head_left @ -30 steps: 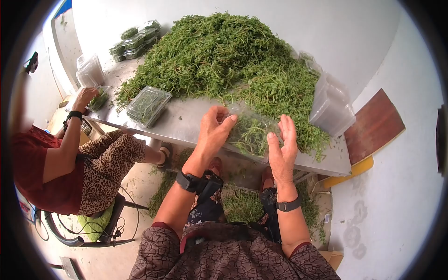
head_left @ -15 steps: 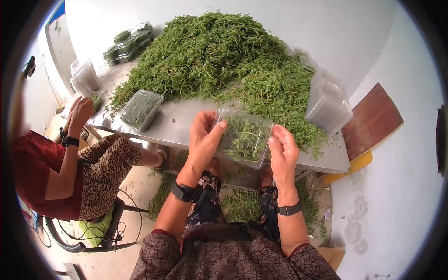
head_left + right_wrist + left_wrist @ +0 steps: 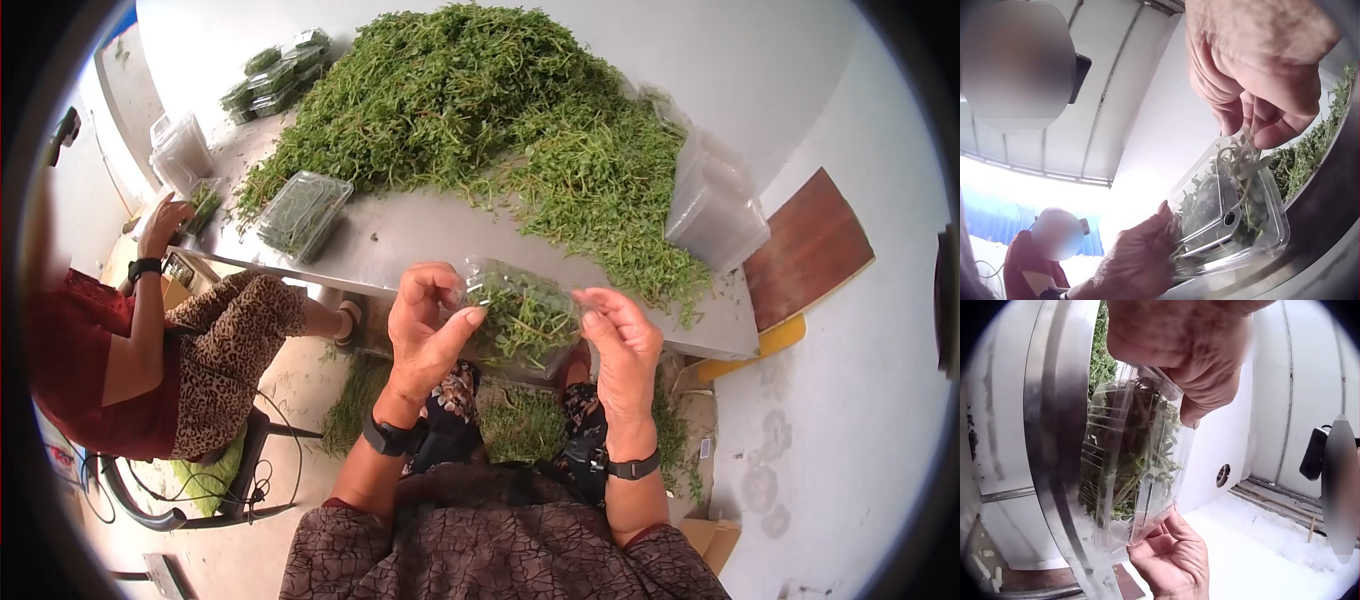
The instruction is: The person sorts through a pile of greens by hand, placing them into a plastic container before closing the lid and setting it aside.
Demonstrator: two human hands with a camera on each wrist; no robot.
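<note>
A clear plastic clamshell box [image 3: 525, 318] with leafy green sprigs in it is held in front of the table's near edge. My left hand [image 3: 425, 325] grips its left end, thumb on the near side. At the other end my right hand [image 3: 625, 345] pinches the edge between thumb and fingers. In the left wrist view the box [image 3: 1138, 456] stands between both hands, and the lid's ribbed wall shows. From the right wrist the lid [image 3: 1216, 212] looks closed over the greens, with stems [image 3: 1247, 169] close by the right fingertips.
A large heap of greens [image 3: 450, 100] covers much of the metal table [image 3: 400, 235]. One filled box [image 3: 305, 215] lies left, with several stacked boxes [image 3: 275, 80] behind. Nested empty boxes [image 3: 715, 205] stand right. Another person [image 3: 110, 350] sits at left, handling a box.
The box has come closer to my body and tilted. My right hand, earlier with fingers straight beside it, now pinches its right end. The person at left moved a hand at their box.
</note>
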